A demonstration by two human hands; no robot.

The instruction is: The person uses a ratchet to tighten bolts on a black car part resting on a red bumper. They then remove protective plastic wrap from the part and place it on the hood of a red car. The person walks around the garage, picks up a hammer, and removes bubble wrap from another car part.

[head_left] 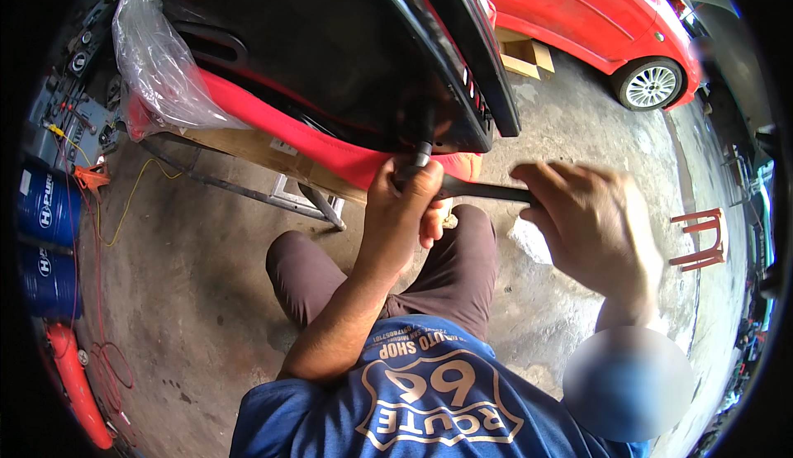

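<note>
A red car seat (pixel 318 146) with a glossy black back panel (pixel 306 53) lies in front of me. My left hand (pixel 403 204) is closed around the head of a ratchet wrench (pixel 486 191), beside the seat's near right corner. From its head a socket (pixel 424 154) points up to the black panel; its far end is dark, and I cannot tell what it sits on. On the right, my right hand (pixel 588 225) is slightly blurred, its fingers closed on the end of the ratchet's handle. Clear plastic wrap (pixel 161 61) covers the seat's left end.
Under the seat are cardboard (pixel 223 142) and a metal stand (pixel 318 206). Blue drums (pixel 49 206), a red cylinder (pixel 78 384) and hoses lie left. A red car (pixel 578 12), an open box (pixel 522 52) and a red metal frame (pixel 702 239) are right.
</note>
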